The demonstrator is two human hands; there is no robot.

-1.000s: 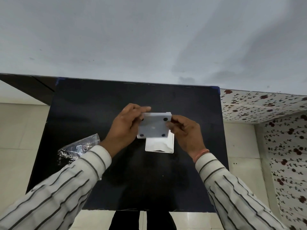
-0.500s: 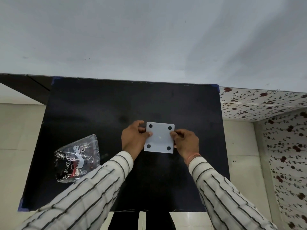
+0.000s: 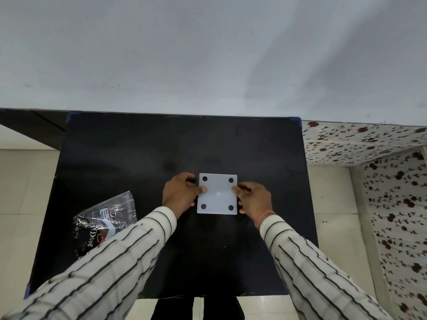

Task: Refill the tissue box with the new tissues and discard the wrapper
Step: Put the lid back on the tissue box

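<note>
**Box base going back on, wrapper still to bin**

The square black surface (image 3: 138, 158) filled the middle of the view, with pale floor tiles to either side. Near its left edge lay the crinkled clear plastic wrapper with dark print (image 3: 104, 224), partly under the striped left sleeve and apparently empty, well apart from the box. At the centre sat the white square plastic tissue box (image 3: 217, 194), upside down, its flat base with four small black round feet facing up. The left hand (image 3: 180, 194) clasped the box's left side, thumb on the base, and the right hand (image 3: 254, 197) clasped its right side, fingertips on the base edge. Judging by this, the tissues were likely inside and the base was being pressed shut; turning the box upright and discarding the wrapper remained.
</note>
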